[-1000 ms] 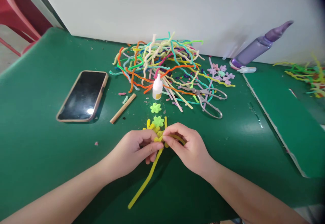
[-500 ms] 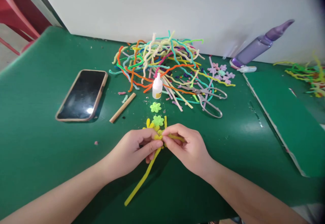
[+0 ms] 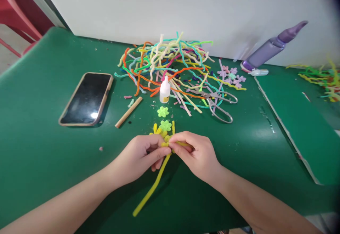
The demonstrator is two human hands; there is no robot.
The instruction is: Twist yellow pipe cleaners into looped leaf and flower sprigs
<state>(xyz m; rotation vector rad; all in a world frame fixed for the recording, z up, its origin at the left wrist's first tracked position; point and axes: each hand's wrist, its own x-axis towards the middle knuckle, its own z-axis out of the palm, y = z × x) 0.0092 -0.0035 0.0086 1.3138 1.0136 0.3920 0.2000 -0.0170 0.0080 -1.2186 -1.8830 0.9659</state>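
Both hands meet over the near middle of the green table (image 3: 39, 149). My left hand (image 3: 142, 156) pinches a yellow pipe cleaner (image 3: 152, 188) near its bent, looped top; its long tail trails down toward me. My right hand (image 3: 195, 154) pinches the same pipe cleaner from the right, fingers closed on a short stretch. Small yellow loops stick up just above my fingertips. A light green felt flower (image 3: 165, 125) lies right behind the loops, and a second one (image 3: 163, 112) a little farther back.
A tangle of coloured pipe cleaners (image 3: 170, 62) lies at the back centre, with a small white glue bottle (image 3: 164, 90) and metal scissors (image 3: 219, 104) in front. A phone (image 3: 86, 98) and a wooden stick (image 3: 129, 112) lie left. A purple bottle (image 3: 273, 46) stands back right.
My hands stay almost in place, fingers working slightly on the pipe cleaner. Its loose tail has swung a little left and back.
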